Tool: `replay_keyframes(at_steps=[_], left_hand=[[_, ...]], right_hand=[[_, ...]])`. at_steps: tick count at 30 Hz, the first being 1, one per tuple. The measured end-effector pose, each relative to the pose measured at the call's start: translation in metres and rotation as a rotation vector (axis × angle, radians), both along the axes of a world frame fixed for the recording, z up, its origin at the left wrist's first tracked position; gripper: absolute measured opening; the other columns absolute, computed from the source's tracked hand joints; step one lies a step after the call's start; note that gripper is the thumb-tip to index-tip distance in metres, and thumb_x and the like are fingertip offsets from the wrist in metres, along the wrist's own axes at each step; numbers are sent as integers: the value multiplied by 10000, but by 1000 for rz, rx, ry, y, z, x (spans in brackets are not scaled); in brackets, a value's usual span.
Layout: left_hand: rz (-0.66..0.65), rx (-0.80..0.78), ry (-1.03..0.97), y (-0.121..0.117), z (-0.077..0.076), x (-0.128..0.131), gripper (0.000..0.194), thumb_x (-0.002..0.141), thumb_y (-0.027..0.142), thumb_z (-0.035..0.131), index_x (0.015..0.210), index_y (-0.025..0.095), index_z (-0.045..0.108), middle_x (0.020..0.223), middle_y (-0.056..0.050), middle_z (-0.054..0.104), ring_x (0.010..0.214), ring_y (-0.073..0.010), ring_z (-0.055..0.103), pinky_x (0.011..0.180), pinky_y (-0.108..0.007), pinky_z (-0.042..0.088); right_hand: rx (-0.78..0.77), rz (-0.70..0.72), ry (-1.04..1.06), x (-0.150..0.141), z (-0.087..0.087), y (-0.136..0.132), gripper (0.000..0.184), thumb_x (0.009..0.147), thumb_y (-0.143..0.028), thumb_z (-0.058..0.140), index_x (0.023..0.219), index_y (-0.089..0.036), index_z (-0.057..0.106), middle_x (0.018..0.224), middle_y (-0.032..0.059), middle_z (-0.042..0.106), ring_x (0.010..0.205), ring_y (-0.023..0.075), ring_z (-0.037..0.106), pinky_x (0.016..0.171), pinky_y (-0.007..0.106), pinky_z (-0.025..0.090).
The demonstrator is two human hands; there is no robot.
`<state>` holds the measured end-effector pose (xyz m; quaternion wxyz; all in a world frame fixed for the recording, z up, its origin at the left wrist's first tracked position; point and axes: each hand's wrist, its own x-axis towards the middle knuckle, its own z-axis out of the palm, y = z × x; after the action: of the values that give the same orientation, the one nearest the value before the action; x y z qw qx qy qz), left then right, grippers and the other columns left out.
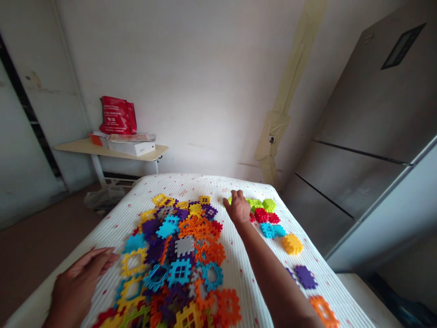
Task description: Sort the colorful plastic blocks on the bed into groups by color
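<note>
My right hand (238,209) reaches to the far part of the table, with thumb and fingers around a lime-green interlocking plastic piece (230,200), which the hand mostly hides. More lime-green pieces (255,204) lie just to its right. At the left edge of the table, my left hand (82,278) hovers with its fingertips together and nothing visible in them. Nearest to it are a yellow frame piece (134,262) and a blue piece (134,243), part of a mixed heap. Orange pieces (200,228), purple pieces (155,250) and a grey square (185,246) also lie in that heap.
Right of the heap, sorted by colour, are red pieces (261,215), blue pieces (268,230), a yellow stack (292,244), a purple piece (306,277) and an orange frame (323,310). A refrigerator (341,136) stands to the right. A side table (82,146) holds a red bag (118,115).
</note>
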<state>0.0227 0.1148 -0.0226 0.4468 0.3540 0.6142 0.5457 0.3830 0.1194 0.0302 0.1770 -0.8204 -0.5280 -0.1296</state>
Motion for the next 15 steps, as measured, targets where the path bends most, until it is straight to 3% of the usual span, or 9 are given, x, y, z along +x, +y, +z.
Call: replay_keyframes(at_steps=[3, 9, 12, 15], left_hand=[[-11, -8, -45, 2, -6, -3, 310, 596, 327, 688, 833, 139, 617, 624, 15, 659, 700, -136, 591, 653, -206, 450], [-73, 19, -96, 1, -3, -9, 323, 670, 354, 681, 868, 117, 587, 640, 2, 655, 647, -97, 577, 604, -167, 438], [-147, 26, -126, 1, -2, -17, 363, 663, 377, 695, 882, 112, 578, 705, -25, 673, 713, -123, 611, 654, -182, 479], [-295, 57, -51, -8, -7, -28, 459, 686, 427, 682, 1012, 128, 561, 927, -71, 690, 961, -196, 621, 823, -231, 503]], right_hand=[[53, 161, 59, -16, -7, -24, 368, 904, -439, 408, 1175, -217, 523, 1108, 75, 554, 892, 191, 601, 687, 256, 436], [51, 522, 307, -42, -43, -93, 409, 870, -471, 461, 1171, -210, 550, 1103, 66, 581, 947, 183, 602, 814, 261, 476], [47, 703, 319, -46, -56, -130, 579, 807, -548, 515, 1265, -195, 490, 1277, 120, 500, 1158, 255, 504, 949, 353, 442], [43, 824, 292, -44, -69, -164, 801, 742, -624, 564, 1399, -230, 328, 1443, 146, 329, 1290, 319, 370, 973, 437, 427]])
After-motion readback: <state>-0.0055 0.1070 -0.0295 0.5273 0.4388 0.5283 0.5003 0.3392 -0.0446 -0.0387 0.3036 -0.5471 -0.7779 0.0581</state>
